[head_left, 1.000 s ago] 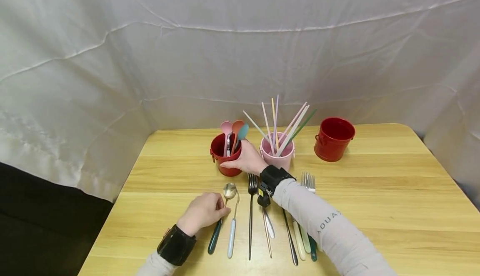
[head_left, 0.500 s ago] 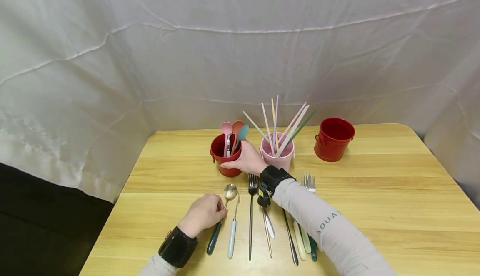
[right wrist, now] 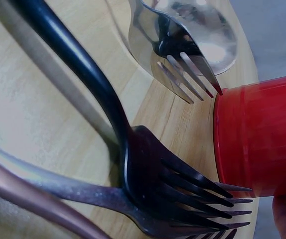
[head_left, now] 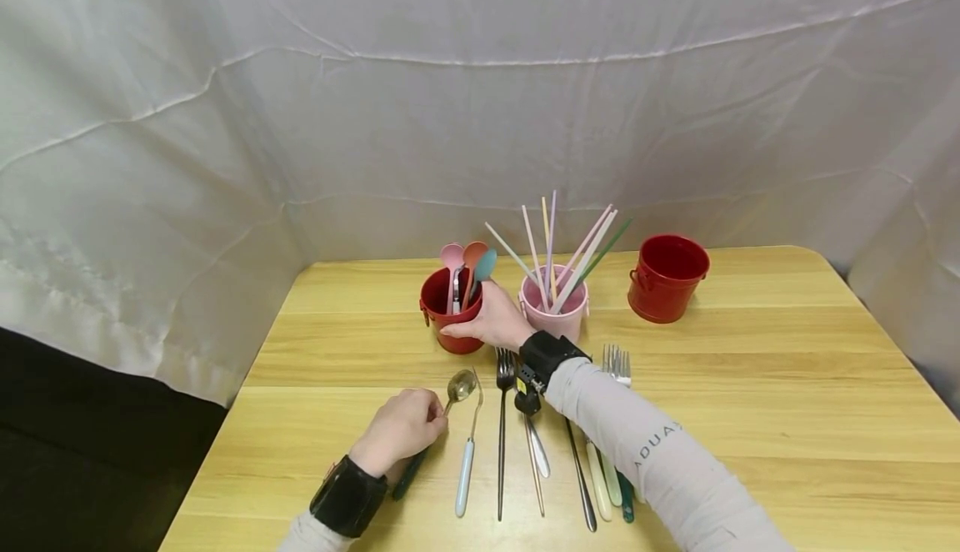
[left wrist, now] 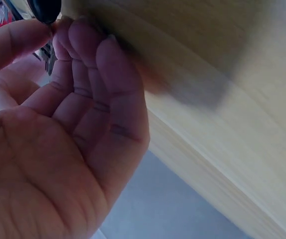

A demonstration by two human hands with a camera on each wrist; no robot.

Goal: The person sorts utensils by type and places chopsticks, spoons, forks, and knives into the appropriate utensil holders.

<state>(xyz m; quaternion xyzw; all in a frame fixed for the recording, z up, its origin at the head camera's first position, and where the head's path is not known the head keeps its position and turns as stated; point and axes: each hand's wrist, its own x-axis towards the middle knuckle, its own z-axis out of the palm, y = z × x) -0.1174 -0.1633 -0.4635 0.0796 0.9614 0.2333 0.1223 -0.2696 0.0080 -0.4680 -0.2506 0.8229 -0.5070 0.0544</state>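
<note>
Swung handle of spoon [head_left: 461, 386] leftward since half second earlier; pinched it near neck in left hand [head_left: 405, 427]. Probably began pick-up, judging by that turn; could not tell whether clear of table [head_left: 750, 427]. Had blue-handled fork [head_left: 465, 477] close alongside, to right. Farther off, gripped red bucket [head_left: 459, 343] of upright coloured spoons [head_left: 475, 253] with right hand [head_left: 495, 317].

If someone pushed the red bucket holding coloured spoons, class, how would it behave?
The red bucket would probably keep its shape: its wall looks rigid. Pushed high, it might tip, since the spoons rise above its rim, though the right hand gripping it should steady it. Its glossy wall may feel slippery.
</note>
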